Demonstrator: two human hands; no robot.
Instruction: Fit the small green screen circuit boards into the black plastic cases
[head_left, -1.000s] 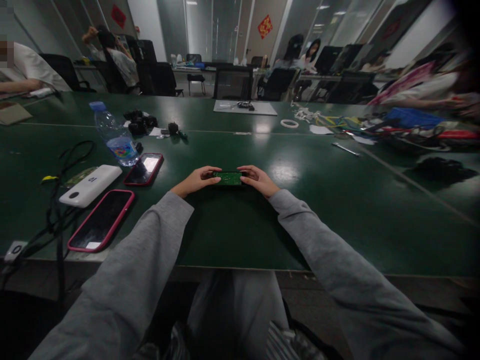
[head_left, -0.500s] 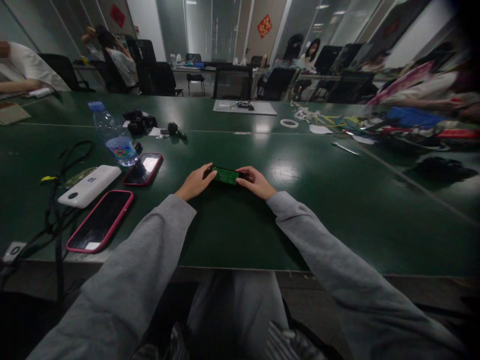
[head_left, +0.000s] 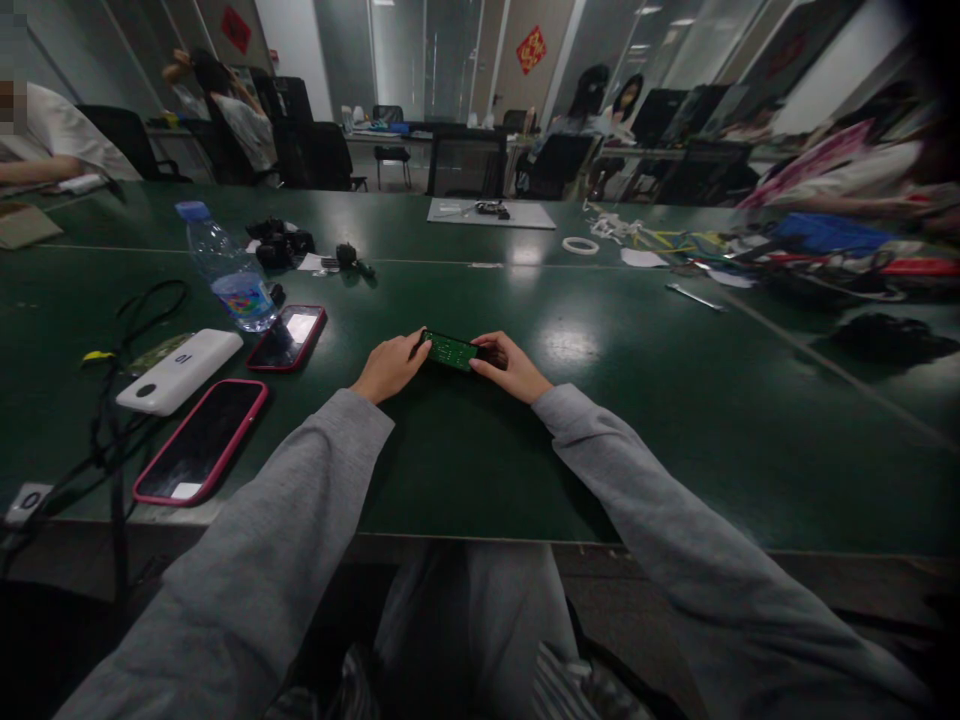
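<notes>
Between my two hands is a smartphone, held sideways just above the green table, its screen (head_left: 450,350) lit green with small pale marks. My left hand (head_left: 391,364) is closed around its left end, the thumb lying on the front edge. At the opposite end my right hand (head_left: 512,366) grips it, thumb at the lower right of the screen and fingers behind. The fingers behind the phone are mostly hidden, and the marks are too small to read.
Left of my arm lie two red-edged phones, one near (head_left: 202,440) and one farther (head_left: 288,338), a white power bank (head_left: 180,372), black cables and a water bottle (head_left: 229,270). Farther back are black parts (head_left: 281,243), a white board (head_left: 450,212), a tape ring (head_left: 580,246) and a wrench (head_left: 695,297). People sit around.
The pale marks on the phone's green screen look different. Both hands keep their hold, with barely any shift of the fingers; the view has moved very slightly.
</notes>
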